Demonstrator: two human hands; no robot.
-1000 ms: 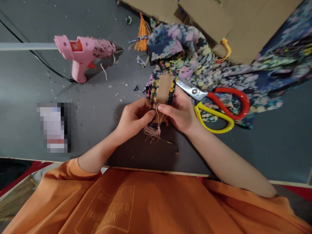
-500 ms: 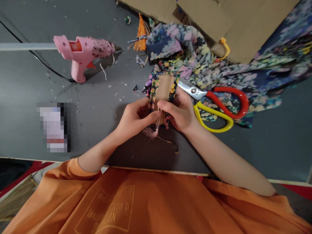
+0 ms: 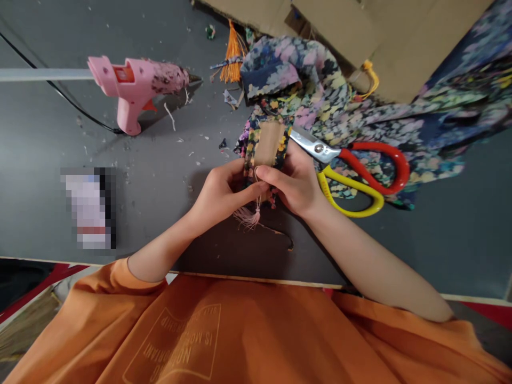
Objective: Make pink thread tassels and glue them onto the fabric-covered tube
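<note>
Both hands meet at the middle of a grey table. My left hand (image 3: 222,195) and my right hand (image 3: 295,183) are closed on a small cardboard piece (image 3: 267,143) wrapped at its edges in floral fabric. A pale pink tassel (image 3: 248,216) hangs from a thin string pinched between my thumbs and forefingers at the piece's near end. The tassel dangles just above the table below my fingers.
Red-and-yellow scissors (image 3: 352,166) lie right of my right hand on a heap of floral fabric (image 3: 320,85). A pink glue gun (image 3: 138,88) with its cord lies at the upper left. An orange tassel (image 3: 233,53) and cardboard sheets (image 3: 360,37) lie at the back.
My fingers have closed tighter on the string against the cardboard piece, and the tassel has risen slightly. The piece has shifted a little away from me.
</note>
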